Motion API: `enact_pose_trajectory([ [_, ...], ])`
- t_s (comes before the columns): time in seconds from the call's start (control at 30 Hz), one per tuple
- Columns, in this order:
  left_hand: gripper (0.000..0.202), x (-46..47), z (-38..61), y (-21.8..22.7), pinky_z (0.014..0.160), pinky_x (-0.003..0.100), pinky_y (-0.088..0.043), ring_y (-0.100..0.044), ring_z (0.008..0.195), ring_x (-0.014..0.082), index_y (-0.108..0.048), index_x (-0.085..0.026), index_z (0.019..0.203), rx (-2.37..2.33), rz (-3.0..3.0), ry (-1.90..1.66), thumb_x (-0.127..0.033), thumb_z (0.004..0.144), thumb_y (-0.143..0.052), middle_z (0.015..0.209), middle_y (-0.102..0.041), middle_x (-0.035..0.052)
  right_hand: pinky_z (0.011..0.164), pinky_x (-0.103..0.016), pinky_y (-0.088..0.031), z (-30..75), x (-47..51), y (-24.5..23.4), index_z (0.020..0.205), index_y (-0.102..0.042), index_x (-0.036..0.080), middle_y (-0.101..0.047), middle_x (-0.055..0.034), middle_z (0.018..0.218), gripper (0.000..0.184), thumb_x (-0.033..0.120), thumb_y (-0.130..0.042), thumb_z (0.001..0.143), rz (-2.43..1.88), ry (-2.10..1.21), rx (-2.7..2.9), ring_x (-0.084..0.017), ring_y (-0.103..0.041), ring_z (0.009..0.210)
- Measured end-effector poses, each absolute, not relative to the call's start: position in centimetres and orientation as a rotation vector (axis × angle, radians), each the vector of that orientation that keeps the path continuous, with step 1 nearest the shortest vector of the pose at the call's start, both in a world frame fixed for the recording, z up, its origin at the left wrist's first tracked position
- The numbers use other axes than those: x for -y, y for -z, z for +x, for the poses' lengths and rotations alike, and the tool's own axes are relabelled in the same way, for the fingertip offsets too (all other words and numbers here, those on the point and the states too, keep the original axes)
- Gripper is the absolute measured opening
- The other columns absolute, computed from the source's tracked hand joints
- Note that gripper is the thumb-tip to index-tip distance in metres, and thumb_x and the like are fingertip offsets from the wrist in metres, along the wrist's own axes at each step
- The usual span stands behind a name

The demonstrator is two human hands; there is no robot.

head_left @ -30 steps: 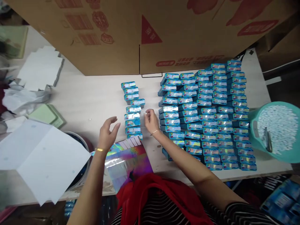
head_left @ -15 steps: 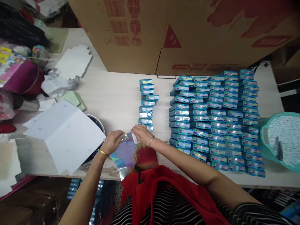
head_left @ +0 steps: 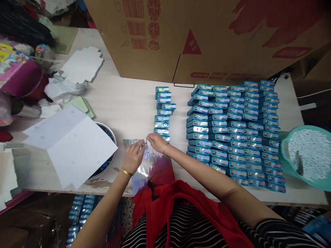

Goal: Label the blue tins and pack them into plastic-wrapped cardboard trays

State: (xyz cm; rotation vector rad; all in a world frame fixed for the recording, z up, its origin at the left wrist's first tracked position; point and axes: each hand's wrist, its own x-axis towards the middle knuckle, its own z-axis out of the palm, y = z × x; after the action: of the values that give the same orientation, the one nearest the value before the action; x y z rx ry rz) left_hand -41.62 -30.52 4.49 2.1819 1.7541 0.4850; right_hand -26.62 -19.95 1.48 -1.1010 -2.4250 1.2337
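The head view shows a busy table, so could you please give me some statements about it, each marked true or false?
1. The left hand and the right hand are both at the iridescent sheet. True.
2. The teal tub stands left of the blue boxes. False: the teal tub is right of the blue boxes.
3. A gold bracelet is on the left wrist. True.
4. The cardboard box stands at the table's near edge. False: the cardboard box is at the far side.
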Motion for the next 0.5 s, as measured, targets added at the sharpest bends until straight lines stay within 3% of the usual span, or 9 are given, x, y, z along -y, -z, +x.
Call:
enact_pose_trajectory([
  [0.07, 0.02, 32.0, -41.0, -5.2, 0.09, 0.042, -0.042, -0.056, 0.109, 0.0266, -0.064, -0.023, 0.1, -1.756, 2.12, -0.527, -0.018, 0.086, -0.051, 0.122, -0.061, 0.0127, 0.068, -0.028, -0.034, -26.7, 19.8, -1.5, 0.071, -0.056, 0.018, -0.056, -0.0042, 0.071, 0.027, 0.018, -0.043, 0.095, -1.154, -1.179, 2.494, -0.017, -0.052, 0.071],
  [0.2, 0.004, 34.3, -39.7, -7.8, 0.078, 0.035, -0.045, -0.061, 0.084, 0.0202, -0.061, -0.021, 0.082, -1.821, 1.777, -0.777, -0.025, 0.082, -0.06, 0.087, -0.067, 0.0061, 0.077, -0.033, -0.037, -26.3, 19.9, -1.6, 0.084, -0.063, 0.016, -0.062, -0.0103, 0.086, 0.023, 0.02, -0.043, 0.095, -1.176, -1.085, 2.549, -0.021, -0.055, 0.086],
  [0.33, 0.016, 32.3, -38.6, -10.2, 0.073, 0.029, -0.046, -0.058, 0.074, 0.0146, -0.055, -0.02, 0.078, -2.009, 1.024, -1.291, -0.031, 0.077, -0.067, 0.075, -0.06, 0.0007, 0.093, -0.039, -0.037, -24.8, 20.9, -3.1, 0.11, -0.059, 0.018, -0.059, -0.0129, 0.114, 0.031, 0.038, -0.038, 0.097, -1.032, -1.107, 2.163, -0.024, -0.051, 0.109],
  [0.43, 0.023, 29.2, -38.0, -10.3, 0.067, 0.024, -0.045, -0.056, 0.068, 0.0113, -0.054, -0.019, 0.076, -1.959, 0.654, -1.442, -0.032, 0.071, -0.072, 0.07, -0.058, -0.0018, 0.095, -0.04, -0.039, -23.5, 21.9, -4.9, 0.108, -0.06, 0.019, -0.059, -0.0111, 0.109, 0.049, 0.057, -0.032, 0.094, -0.985, -1.275, 1.836, -0.023, -0.052, 0.107],
  [0.5, 0.025, 27.4, -37.5, -9.8, 0.064, 0.023, -0.044, -0.055, 0.064, 0.0101, -0.054, -0.018, 0.074, -1.9, 0.561, -1.462, -0.032, 0.068, -0.074, 0.066, -0.056, -0.0029, 0.092, -0.038, -0.041, -23.2, 22.3, -5.7, 0.1, -0.061, 0.019, -0.061, -0.0088, 0.101, 0.05, 0.063, -0.041, 0.089, -1.053, -1.398, 1.689, -0.022, -0.055, 0.1],
])
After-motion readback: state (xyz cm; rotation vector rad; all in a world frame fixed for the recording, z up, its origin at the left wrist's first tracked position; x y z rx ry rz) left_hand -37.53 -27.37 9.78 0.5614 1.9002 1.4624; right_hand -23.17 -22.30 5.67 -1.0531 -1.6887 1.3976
